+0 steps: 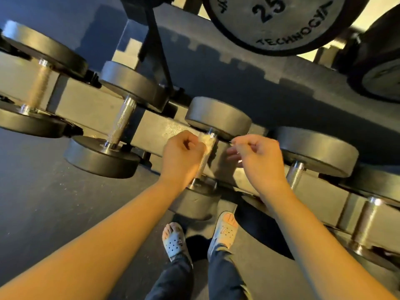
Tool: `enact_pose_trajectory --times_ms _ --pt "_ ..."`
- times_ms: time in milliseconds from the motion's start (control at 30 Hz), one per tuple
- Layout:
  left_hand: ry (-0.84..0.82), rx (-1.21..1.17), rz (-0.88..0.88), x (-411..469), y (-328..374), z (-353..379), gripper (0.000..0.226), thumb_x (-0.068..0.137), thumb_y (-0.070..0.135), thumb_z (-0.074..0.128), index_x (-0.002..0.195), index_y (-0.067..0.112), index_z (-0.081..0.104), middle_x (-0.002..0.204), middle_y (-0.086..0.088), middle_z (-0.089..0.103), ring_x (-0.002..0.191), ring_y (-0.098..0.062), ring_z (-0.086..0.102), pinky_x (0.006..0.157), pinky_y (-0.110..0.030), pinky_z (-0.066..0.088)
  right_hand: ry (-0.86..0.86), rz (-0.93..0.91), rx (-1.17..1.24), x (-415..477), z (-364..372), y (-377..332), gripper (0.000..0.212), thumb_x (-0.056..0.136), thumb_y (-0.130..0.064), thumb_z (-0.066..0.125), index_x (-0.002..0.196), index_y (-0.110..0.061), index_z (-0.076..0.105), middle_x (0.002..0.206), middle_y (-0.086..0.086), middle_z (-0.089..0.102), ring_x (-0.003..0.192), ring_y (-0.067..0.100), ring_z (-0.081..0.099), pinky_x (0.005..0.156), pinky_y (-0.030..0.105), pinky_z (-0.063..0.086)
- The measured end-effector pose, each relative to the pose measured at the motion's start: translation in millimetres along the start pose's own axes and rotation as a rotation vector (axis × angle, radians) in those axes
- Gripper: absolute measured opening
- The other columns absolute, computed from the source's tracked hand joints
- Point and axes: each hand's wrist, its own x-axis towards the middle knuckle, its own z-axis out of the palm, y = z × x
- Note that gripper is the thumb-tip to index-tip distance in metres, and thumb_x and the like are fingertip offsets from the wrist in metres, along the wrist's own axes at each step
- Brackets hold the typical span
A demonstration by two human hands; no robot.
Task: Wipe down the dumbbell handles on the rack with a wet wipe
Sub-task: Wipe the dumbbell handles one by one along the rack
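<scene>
One crumpled white wipe against a knurled steel dumbbell handle.

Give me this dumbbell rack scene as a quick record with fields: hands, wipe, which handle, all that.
setting: dumbbell rack on a dark gym floor
left grip: hand pinches the wet wipe against the handle's far end
handle being wiped: knurled, middle dumbbell
right grip: fingers curled beside that handle; unclear whether it holds anything
left neighbour handle: untouched
right neighbour handle: untouched
above: 25 weight plate
</scene>
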Motion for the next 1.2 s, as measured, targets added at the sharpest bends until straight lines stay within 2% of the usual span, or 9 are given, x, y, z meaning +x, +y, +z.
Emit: enact_pose_trajectory --times_ms 100,200,300,467,633,767,900,1067,1200 --pt "0.069 0.024 -0.001 6 1 21 0.012 0.094 0.015 0.067 0.084 0.021 0.064 0.079 0.001 0.065 0.071 -0.008 0.062 0.068 -0.021 0.048 0.258 -0.099 -0.239 28 -9 -10 0.024 0.103 -0.033 0.051 0.12 -0.021 0.064 0.102 -0.006 0.067 0.088 0.002 0.063 0.082 0.025 0.054" --pt "0.146 0.113 -0.008 13 -1 44 0.026 0.094 0.021 0.072 0.08 0.035 0.054 0.089 0.009 0.064 0.078 -0.002 0.06 0.071 -0.016 0.043 0.123 0.122 -0.153 72 17 -25 0.067 0.098 -0.062 0.043 0.15 -0.02 0.036 0.135 0.005 0.055 0.121 0.022 0.056 0.102 0.047 0.049" --pt "0.199 0.188 -0.017 21 1 51 0.022 0.096 0.022 0.069 0.079 0.03 0.057 0.088 0.005 0.067 0.08 -0.008 0.061 0.073 -0.024 0.047 0.147 0.311 -0.089 109 45 -31 0.079 0.097 -0.069 0.038 0.155 -0.016 0.031 0.153 0.011 0.043 0.138 0.035 0.043 0.11 0.053 0.04" --pt "0.165 -0.122 -0.208 30 -4 46 0.028 0.093 0.005 0.062 0.065 0.008 0.063 0.056 0.009 0.054 0.053 -0.002 0.048 0.06 -0.026 0.043 0.423 0.173 -0.069 113 56 -21 0.029 0.1 -0.038 0.047 0.1 -0.014 0.063 0.086 0.003 0.065 0.078 0.017 0.063 0.059 0.026 0.042" --pt "-0.02 -0.313 -0.559 59 10 30 0.027 0.097 0.001 0.054 0.071 0.006 0.06 0.047 0.0 0.058 0.04 -0.007 0.054 0.044 -0.018 0.046 0.453 0.196 -0.056 110 57 -27 0.028 0.097 -0.032 0.051 0.072 -0.02 0.054 0.064 -0.003 0.052 0.061 0.013 0.054 0.057 0.029 0.041" --pt "-0.286 -0.337 -0.668 81 4 25 0.016 0.101 0.009 0.052 0.099 0.004 0.067 0.085 -0.012 0.07 0.068 -0.019 0.067 0.071 -0.035 0.063 0.457 0.195 -0.075 111 57 -27 0.032 0.098 -0.031 0.05 0.069 -0.018 0.054 0.061 -0.002 0.05 0.058 0.014 0.051 0.057 0.032 0.042" --pt "-0.001 -0.305 -0.42 51 1 25 0.022 0.095 0.006 0.065 0.075 0.013 0.071 0.053 0.008 0.064 0.048 -0.001 0.06 0.05 -0.018 0.048 0.459 0.202 -0.069 108 57 -30 0.033 0.099 -0.03 0.051 0.069 -0.018 0.054 0.061 -0.001 0.049 0.059 0.014 0.051 0.059 0.032 0.044" --pt "0.061 0.409 0.199 19 -19 26 0.028 0.097 0.021 0.07 0.069 0.023 0.066 0.059 0.012 0.054 0.053 0.0 0.052 0.055 -0.008 0.04 0.449 0.219 -0.085 108 56 -31 0.032 0.1 -0.031 0.05 0.074 -0.016 0.06 0.064 0.0 0.053 0.063 0.014 0.056 0.063 0.032 0.049" --pt "0.037 -0.001 -0.094 39 -12 25 0.012 0.084 0.02 0.084 0.082 0.021 0.072 0.073 0.008 0.07 0.072 0.0 0.066 0.07 -0.011 0.049 0.447 0.211 -0.093 107 56 -31 0.032 0.102 -0.03 0.049 0.076 -0.016 0.061 0.066 0.001 0.055 0.064 0.014 0.058 0.06 0.028 0.047"
